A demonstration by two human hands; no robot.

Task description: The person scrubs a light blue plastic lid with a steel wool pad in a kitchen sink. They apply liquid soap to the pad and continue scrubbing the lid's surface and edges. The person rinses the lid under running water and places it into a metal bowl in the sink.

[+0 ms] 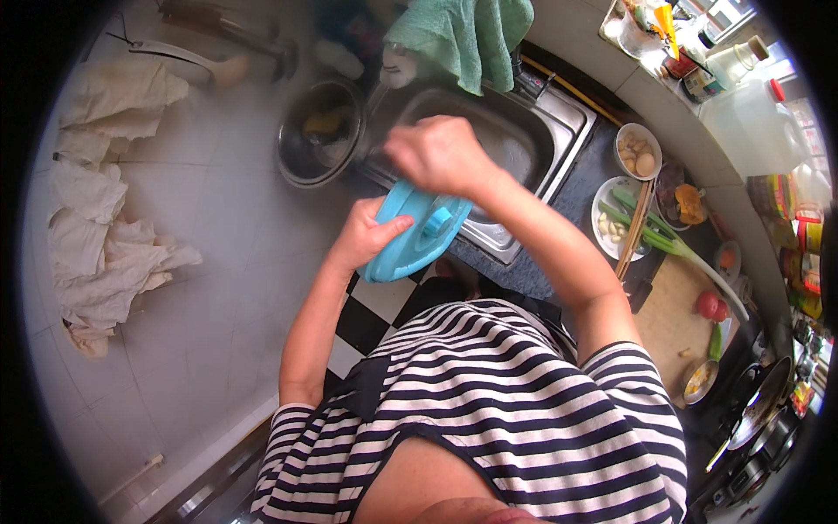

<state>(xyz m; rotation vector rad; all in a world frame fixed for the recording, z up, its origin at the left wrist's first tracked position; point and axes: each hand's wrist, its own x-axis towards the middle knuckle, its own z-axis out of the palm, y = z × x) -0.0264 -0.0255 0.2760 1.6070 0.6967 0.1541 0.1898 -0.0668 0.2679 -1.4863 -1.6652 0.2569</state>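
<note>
A light-blue flat object with a raised round knob [400, 247], perhaps a plastic lid, is held tilted in front of the stainless-steel sink [492, 241]. My left hand [366, 232] grips its left edge, thumb lying over the near face. Over its upper end is my right hand [440, 154], curled and blurred by motion. Whether its fingers hold anything is hidden. Left of the sink is a round steel bowl [286, 141] with something yellowish inside. A green towel [461, 39] hangs beyond the sink.
Right of the sink stand a bowl of garlic and an egg [638, 152] and a plate [598, 216] with scallions and chopsticks. A cutting board [664, 327] bears tomatoes [709, 306]. Pans [759, 399] stand at far right. Bottles [727, 69] line the sill. Cloths [118, 249] hang left.
</note>
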